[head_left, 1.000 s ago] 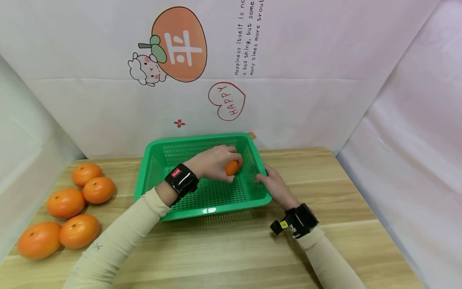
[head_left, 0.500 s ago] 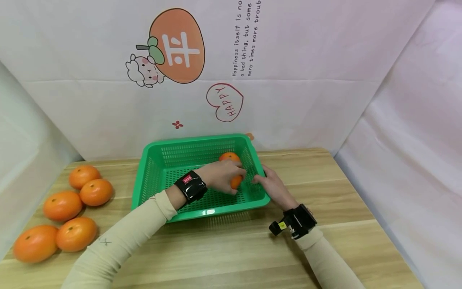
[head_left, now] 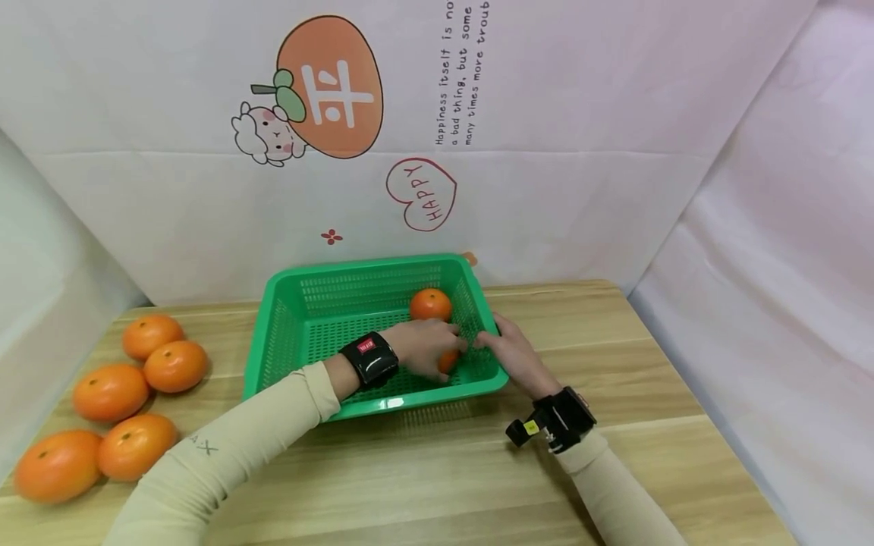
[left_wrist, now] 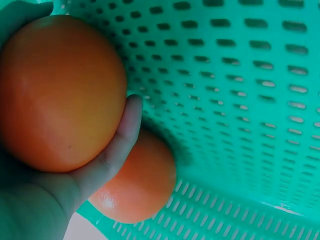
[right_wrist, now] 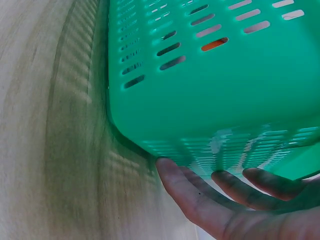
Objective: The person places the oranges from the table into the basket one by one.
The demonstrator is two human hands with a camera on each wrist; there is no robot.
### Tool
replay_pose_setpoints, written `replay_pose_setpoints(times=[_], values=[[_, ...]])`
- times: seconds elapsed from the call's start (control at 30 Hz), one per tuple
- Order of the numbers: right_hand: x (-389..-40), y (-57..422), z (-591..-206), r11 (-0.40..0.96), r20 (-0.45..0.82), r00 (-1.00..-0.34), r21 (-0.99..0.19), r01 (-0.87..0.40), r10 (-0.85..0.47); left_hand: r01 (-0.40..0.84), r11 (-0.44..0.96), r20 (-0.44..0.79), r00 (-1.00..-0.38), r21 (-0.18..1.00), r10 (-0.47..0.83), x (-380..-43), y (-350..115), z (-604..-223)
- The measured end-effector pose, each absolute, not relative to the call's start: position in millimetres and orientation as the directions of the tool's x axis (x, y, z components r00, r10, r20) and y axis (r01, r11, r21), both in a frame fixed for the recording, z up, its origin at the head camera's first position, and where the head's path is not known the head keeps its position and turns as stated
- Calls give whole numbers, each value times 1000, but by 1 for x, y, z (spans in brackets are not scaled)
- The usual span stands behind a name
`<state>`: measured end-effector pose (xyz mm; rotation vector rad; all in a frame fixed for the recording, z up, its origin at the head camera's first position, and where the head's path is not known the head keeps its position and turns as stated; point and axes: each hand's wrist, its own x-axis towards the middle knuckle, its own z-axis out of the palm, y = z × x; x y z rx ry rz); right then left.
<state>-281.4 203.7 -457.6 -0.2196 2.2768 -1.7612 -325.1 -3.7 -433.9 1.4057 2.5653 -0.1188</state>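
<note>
**Pinching green basket by its side, gripping held orange inside**

Head: gripping held orange in left-hand grip, low at right end of green basket, with fingers bent over it and closed to about fruit width. Pinching right wall with right-hand grip, thumb inside and fingers outside, probably to stop sliding or tipping on table. Also inside: second orange, near far right corner, likely parked there so as not to roll. Left of basket, on table: five loose oranges, bunched within easy reach.

Left wrist: wrapped round held orange from opposite sides, likely for security on smooth round skin. Just past thumb: second orange, close to basket wall. Can't tell if touching held orange.

Right wrist: fingertips spread against outer wall, thumb out of sight. Probably spread to share load across slotted plastic. Orange patch visible through one slot; can't tell which fruit.
</note>
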Motion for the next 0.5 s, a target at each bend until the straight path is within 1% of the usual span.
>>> replay_pose_setpoints(times=[0.3,0.5], values=[[-282,202,-459,259,-107,-955,-965,33,-277,834,551,-243,-541,-30,805,-324,-1,-436],[-283,203,-459,260,-106,-956,-965,33,-273,840,541,-219,-534,-29,817,-326,-1,-439]])
